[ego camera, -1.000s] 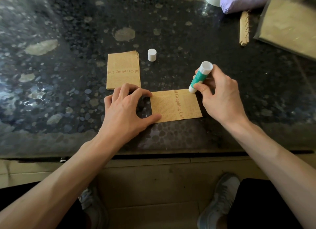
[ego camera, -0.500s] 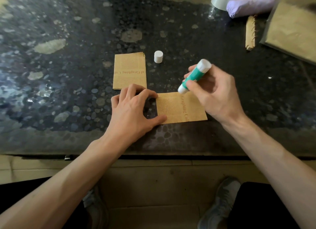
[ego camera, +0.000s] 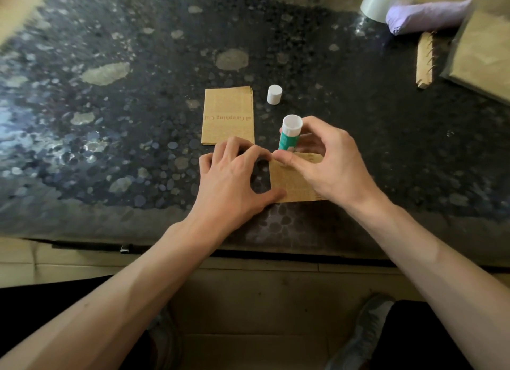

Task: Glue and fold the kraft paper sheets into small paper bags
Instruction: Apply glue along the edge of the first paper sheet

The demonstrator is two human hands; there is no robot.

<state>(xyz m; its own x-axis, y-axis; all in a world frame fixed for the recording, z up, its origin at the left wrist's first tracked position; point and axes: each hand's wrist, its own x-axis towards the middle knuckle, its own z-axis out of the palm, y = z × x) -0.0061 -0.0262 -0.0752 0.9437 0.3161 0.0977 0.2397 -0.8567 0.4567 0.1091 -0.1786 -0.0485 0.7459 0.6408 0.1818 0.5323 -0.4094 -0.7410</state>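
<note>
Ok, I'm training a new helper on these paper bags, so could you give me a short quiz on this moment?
1. True or false: the cap is on the glue stick.
2. Which hand holds the glue stick? A) left hand B) right hand C) neither
3. Fill in: the left hand presses the near paper sheet at its ____ edge.
Key: 1 false, the cap stands apart on the table; 2 B; 3 left.
</note>
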